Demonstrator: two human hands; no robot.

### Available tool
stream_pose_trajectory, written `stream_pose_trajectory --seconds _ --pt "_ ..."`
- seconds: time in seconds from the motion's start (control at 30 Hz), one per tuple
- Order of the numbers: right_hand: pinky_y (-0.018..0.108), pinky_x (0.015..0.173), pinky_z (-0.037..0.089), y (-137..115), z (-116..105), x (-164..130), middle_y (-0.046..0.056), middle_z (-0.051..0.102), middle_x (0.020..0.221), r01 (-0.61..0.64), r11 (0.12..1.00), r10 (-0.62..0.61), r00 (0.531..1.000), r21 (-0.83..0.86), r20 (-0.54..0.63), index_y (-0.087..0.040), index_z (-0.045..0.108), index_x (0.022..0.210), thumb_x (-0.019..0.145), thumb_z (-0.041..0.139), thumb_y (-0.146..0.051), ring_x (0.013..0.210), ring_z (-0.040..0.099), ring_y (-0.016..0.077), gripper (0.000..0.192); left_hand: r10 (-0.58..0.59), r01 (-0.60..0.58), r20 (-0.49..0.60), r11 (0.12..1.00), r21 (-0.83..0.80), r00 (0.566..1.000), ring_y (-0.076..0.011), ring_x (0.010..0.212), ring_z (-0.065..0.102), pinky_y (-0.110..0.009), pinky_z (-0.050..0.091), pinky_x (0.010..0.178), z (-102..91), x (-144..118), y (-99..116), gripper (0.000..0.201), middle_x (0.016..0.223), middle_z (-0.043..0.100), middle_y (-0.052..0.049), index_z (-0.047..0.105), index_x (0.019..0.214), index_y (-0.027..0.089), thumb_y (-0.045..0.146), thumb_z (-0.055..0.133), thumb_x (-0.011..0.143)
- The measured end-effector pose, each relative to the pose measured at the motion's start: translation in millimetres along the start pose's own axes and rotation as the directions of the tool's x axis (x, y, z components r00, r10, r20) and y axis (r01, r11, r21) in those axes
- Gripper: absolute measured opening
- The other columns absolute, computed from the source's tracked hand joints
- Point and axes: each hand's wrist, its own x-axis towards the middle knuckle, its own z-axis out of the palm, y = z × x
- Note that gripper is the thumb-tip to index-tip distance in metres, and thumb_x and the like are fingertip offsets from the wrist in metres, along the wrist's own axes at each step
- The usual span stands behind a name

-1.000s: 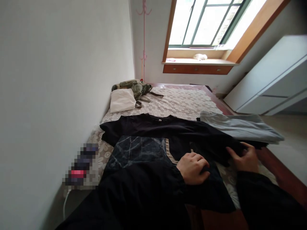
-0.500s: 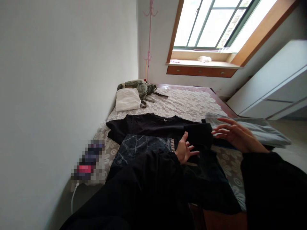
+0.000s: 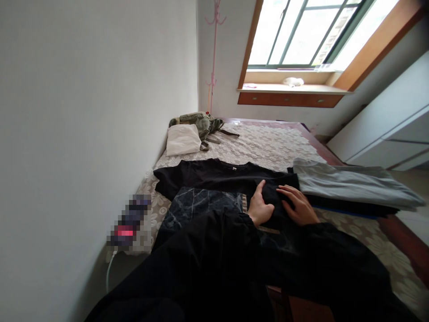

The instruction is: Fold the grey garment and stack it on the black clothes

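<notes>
Both flat: left hand (image 3: 260, 206) and right hand (image 3: 298, 205) press black shirt (image 3: 214, 176); sleeves hide wrists.

Two hands (image 3: 261, 208) (image 3: 298, 205), one black shirt (image 3: 217, 176), one white pillow (image 3: 182, 139), one green bag (image 3: 199, 121).

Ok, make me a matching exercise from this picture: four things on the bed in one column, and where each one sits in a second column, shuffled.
Things:
1. black shirt
2. white folded cloth
3. grey folded garment
4. olive green bag

Places:
A. at the bed's right edge, on top of darker clothes
B. spread flat under both hands
C. far end of the bed, below the pink coat stand
D. near the left wall, just in front of the bag

Pairs: 1-B, 2-D, 3-A, 4-C
</notes>
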Motion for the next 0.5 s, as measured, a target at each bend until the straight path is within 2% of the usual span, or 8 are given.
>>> stream_pose_trajectory --seconds 0.07,0.13,0.23,0.3,0.37,0.43,0.47,0.5 --pt "0.058 0.121 0.032 0 3 -1 0.008 0.048 0.156 0.017 0.995 -0.01 0.997 -0.095 0.075 -0.03 0.039 0.156 0.1 0.043 -0.033 0.146 0.041 0.0314 0.057 0.093 -0.085 -0.046 0.986 0.146 0.995 -0.0291 0.145 0.044 -0.042 0.033 0.123 0.1 0 3 0.092 0.155 0.049 -0.014 0.05 0.148 0.015 0.0 0.063 0.059" --pt "0.06 0.123 0.024 -2 7 -3 0.006 0.036 0.165 0.022 0.979 0.004 0.992 -0.201 0.129 -0.033 0.023 0.163 0.102 0.039 -0.035 0.152 0.032 0.0312 0.063 0.128 -0.101 -0.122 0.973 0.21 0.984 -0.0291 0.147 0.04 -0.04 0.033 0.124 1.6 -1 6 0.087 0.162 0.04 -0.015 0.052 0.146 0.013 0.001 0.063 0.061" --pt "0.058 0.123 0.024 -4 13 -7 0.005 0.023 0.17 0.026 0.954 0.021 0.988 -0.299 0.152 -0.034 0.009 0.165 0.104 0.036 -0.036 0.155 0.024 0.0307 0.067 0.039 -0.014 -0.216 0.993 0.119 0.976 -0.027 0.13 0.058 -0.04 0.05 0.109 -1.0 -4 19 0.088 0.165 0.033 -0.015 0.042 0.153 0.018 0.006 0.063 0.068" --pt "0.057 0.122 0.028 -2 16 -9 0.005 0.02 0.17 0.032 0.947 0.017 0.988 -0.318 0.151 -0.033 0.005 0.165 0.104 0.035 -0.034 0.155 0.023 0.031 0.068 -0.007 0.026 -0.237 0.997 0.078 0.971 -0.0246 0.119 0.065 -0.038 0.056 0.098 -12.8 -14 35 0.084 0.159 0.043 -0.017 0.04 0.154 0.019 0.009 0.064 0.074" --pt "0.056 0.121 0.032 2 18 -10 0.005 0.021 0.17 0.036 0.95 0.008 0.99 -0.311 0.139 -0.033 0.005 0.165 0.105 0.034 -0.032 0.155 0.022 0.0318 0.067 0.038 -0.007 -0.217 0.989 0.145 0.975 -0.0246 0.119 0.064 -0.037 0.056 0.096 -36.3 -34 58 0.071 0.148 0.056 -0.017 0.048 0.148 0.017 0.014 0.064 0.079" --pt "0.057 0.12 0.034 7 20 -12 0.005 0.022 0.17 0.041 0.958 -0.008 0.993 -0.283 0.118 -0.033 0.006 0.165 0.104 0.035 -0.031 0.155 0.022 0.0328 0.067 0.166 -0.115 -0.143 0.944 0.309 0.976 -0.0242 0.121 0.063 -0.037 0.056 0.096 -70.9 -65 85 0.054 0.142 0.061 -0.014 0.057 0.138 0.019 0.02 0.062 0.085" --pt "0.057 0.12 0.034 9 20 -12 0.005 0.023 0.169 0.044 0.964 -0.017 0.994 -0.264 0.105 -0.033 0.008 0.165 0.104 0.035 -0.03 0.155 0.023 0.0331 0.067 0.251 -0.176 -0.12 0.883 0.435 0.961 -0.0238 0.122 0.062 -0.038 0.054 0.1 -91.5 -83 99 0.047 0.14 0.062 -0.012 0.059 0.135 0.021 0.022 0.061 0.088" --pt "0.058 0.12 0.034 10 21 -13 0.005 0.024 0.169 0.046 0.969 -0.025 0.996 -0.242 0.09 -0.033 0.011 0.165 0.104 0.036 -0.03 0.154 0.024 0.0333 0.067 0.33 -0.211 -0.103 0.783 0.585 0.938 -0.0237 0.125 0.061 -0.041 0.051 0.106 -113.7 -103 112 0.043 0.139 0.063 -0.01 0.061 0.133 0.023 0.024 0.06 0.09"
